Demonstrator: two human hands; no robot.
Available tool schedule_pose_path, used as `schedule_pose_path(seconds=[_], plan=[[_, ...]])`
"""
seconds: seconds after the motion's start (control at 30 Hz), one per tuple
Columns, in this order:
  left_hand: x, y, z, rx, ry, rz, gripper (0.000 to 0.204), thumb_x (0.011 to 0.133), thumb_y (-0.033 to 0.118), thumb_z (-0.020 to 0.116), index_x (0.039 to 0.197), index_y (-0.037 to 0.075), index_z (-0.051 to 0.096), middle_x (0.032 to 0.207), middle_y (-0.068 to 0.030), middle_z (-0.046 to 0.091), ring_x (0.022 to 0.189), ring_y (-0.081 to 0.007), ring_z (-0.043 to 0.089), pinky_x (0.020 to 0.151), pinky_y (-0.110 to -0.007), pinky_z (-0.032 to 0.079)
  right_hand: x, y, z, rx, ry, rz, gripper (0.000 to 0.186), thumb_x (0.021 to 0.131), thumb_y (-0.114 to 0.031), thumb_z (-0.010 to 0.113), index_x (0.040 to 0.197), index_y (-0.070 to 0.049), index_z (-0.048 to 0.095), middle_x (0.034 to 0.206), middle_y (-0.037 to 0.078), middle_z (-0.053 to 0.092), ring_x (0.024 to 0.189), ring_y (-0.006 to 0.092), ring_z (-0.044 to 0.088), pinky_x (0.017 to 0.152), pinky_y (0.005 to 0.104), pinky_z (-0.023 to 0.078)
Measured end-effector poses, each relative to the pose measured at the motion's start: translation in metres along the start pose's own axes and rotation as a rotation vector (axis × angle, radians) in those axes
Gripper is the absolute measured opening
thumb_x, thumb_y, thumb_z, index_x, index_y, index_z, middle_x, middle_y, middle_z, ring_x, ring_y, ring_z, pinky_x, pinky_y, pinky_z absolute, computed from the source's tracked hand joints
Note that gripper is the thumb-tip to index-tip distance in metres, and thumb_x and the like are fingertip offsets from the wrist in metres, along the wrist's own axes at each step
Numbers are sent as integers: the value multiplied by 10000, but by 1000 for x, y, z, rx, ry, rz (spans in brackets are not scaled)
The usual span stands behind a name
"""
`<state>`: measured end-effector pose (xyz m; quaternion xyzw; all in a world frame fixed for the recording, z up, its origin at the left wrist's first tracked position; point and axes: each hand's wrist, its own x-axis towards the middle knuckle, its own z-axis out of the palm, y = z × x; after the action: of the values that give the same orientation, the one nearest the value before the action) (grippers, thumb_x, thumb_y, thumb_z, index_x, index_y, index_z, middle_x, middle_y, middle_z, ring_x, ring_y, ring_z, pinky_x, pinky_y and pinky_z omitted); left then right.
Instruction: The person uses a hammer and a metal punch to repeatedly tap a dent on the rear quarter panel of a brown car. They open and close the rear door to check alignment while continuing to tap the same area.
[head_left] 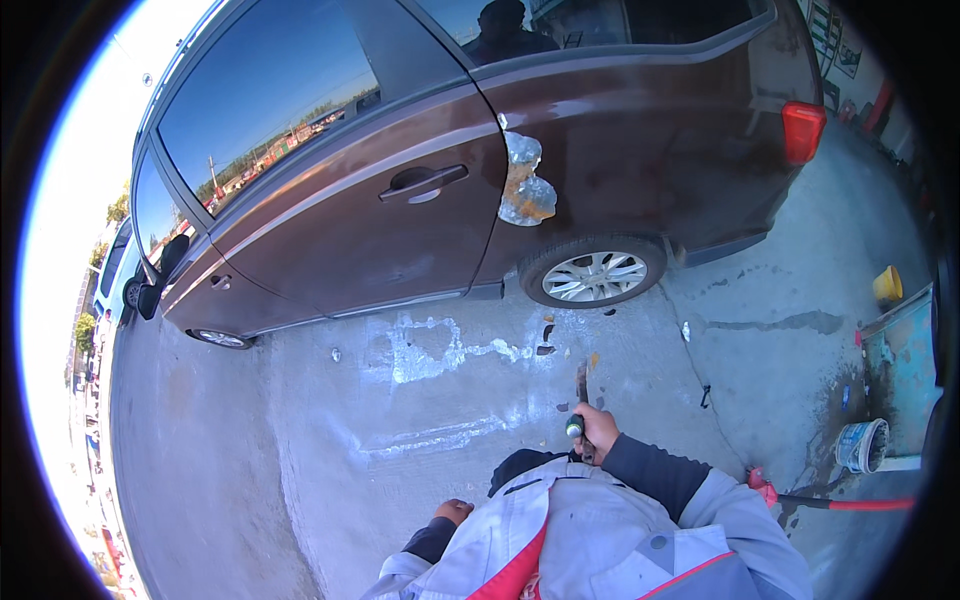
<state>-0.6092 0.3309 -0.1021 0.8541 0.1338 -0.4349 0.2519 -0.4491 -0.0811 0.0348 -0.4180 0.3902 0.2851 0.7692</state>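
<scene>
My right hand [599,432] is closed around a hand tool [582,382] with a long, slightly curved dark metal part and a round green-and-white piece beside my thumb. Its exact kind is not clear. Low at my left side, my left hand [455,511] is curled closed, with nothing visible in it. Ahead stands a dark brown car [640,150]. Behind its rear door, above the rear wheel [594,278], is a bare-metal patch [528,185] with rusty-brown smears. Both hands are apart from the car.
White dust marks [425,350] and dark flakes lie on the concrete floor [230,430]. At the right are a white bucket [861,446], a yellow container [887,284], a turquoise metal piece [905,350] and a red hose [870,505]. Another vehicle [113,265] stands far left.
</scene>
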Motion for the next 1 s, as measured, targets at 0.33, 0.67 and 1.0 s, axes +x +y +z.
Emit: schedule_pose_path(seconds=[0.33,0.67,1.0], plan=[[92,123,-156,-165,398,193,412,927,405,689,1091,29,732,1044,-183,752,1019,-328,717,899,-410,548,32,-37,-4,82,76,-90,330,933,-323,595,775,-35,622,538,89,555,391,205,521,384,363,432],[139,414,-461,276,1219,1033,547,879,299,707,1309,-3,555,1319,-209,562,1234,-395,522,1096,-495,381,22,-35,32,373,297,-250,308,929,-327,611,790,-57,567,583,70,534,425,187,503,402,354,438],[146,461,-495,381,985,737,696,823,605,699,1124,-20,648,1125,-198,674,1129,-385,572,1033,-481,399,16,2,49,537,360,-168,251,938,-310,590,837,-81,568,636,71,546,465,181,505,402,349,406]])
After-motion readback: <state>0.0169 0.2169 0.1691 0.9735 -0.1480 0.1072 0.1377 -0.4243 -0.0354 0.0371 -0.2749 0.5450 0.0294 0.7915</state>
